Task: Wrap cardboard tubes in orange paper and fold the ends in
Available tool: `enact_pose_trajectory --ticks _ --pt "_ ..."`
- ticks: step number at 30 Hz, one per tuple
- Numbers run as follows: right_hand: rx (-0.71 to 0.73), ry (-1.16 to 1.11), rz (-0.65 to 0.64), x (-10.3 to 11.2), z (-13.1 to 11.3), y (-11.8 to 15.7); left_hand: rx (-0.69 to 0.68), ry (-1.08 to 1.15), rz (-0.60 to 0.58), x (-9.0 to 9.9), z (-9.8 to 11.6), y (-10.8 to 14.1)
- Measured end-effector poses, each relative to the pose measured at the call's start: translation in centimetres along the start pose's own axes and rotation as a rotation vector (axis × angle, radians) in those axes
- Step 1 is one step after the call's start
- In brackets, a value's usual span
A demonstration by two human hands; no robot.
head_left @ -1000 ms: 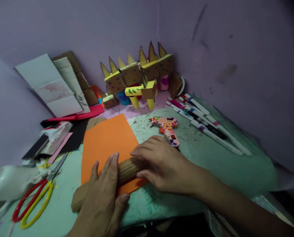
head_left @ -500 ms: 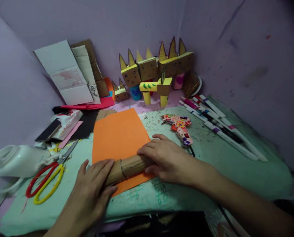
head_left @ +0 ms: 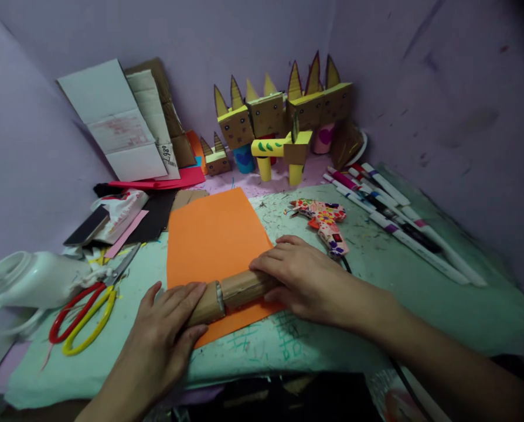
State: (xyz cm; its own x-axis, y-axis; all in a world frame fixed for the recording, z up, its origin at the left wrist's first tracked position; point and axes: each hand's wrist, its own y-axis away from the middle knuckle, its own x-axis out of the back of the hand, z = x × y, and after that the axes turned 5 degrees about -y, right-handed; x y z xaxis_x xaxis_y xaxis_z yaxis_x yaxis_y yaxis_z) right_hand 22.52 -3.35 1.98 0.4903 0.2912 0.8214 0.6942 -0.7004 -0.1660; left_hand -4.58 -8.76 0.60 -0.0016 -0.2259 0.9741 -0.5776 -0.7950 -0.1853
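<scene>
An orange sheet (head_left: 213,234) lies flat on the green-covered table. Across its near part rest two brown cardboard tubes, end to end with a narrow gap between them. My left hand (head_left: 165,328) is wrapped over the left tube (head_left: 207,306), thumb on the near side. The right tube (head_left: 247,288) is under my right hand (head_left: 301,281), whose fingers curl over its right end. A whitish, rough edge shows at the gap. The outer ends of both tubes are hidden by my hands.
Red and yellow scissors (head_left: 86,316) and a white jug (head_left: 37,281) are at the left. A floral glue gun (head_left: 323,220) and several markers (head_left: 402,228) lie at the right. Cardboard animal figures (head_left: 266,117) stand against the wall, beside leaning cardboard sheets (head_left: 121,129).
The gap between the two tubes has widened a little, with the right tube and my right hand shifted slightly right. The camera view has also moved slightly.
</scene>
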Motion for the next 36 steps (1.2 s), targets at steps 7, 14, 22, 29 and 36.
enact_pose_trajectory --ticks 7,14,22,29,36 --pt "0.023 0.021 0.003 0.2 -0.2 -0.2 -0.022 -0.006 0.037 0.2 0.2 -0.2" --pt "0.005 -0.019 0.248 2.5 1.3 1.0 -0.001 0.025 0.043 0.2 0.4 -0.2" --pt "0.005 -0.053 0.189 1.8 1.0 0.6 -0.006 -0.017 -0.001 -0.2 -0.1 0.0" --pt "0.0 -0.08 0.055 0.1 0.7 -0.1 0.015 0.011 -0.035 -0.5 -0.3 0.2" --pt "0.055 -0.147 0.166 0.5 1.6 0.8 0.116 -0.007 -0.083 0.9 -0.5 0.3"
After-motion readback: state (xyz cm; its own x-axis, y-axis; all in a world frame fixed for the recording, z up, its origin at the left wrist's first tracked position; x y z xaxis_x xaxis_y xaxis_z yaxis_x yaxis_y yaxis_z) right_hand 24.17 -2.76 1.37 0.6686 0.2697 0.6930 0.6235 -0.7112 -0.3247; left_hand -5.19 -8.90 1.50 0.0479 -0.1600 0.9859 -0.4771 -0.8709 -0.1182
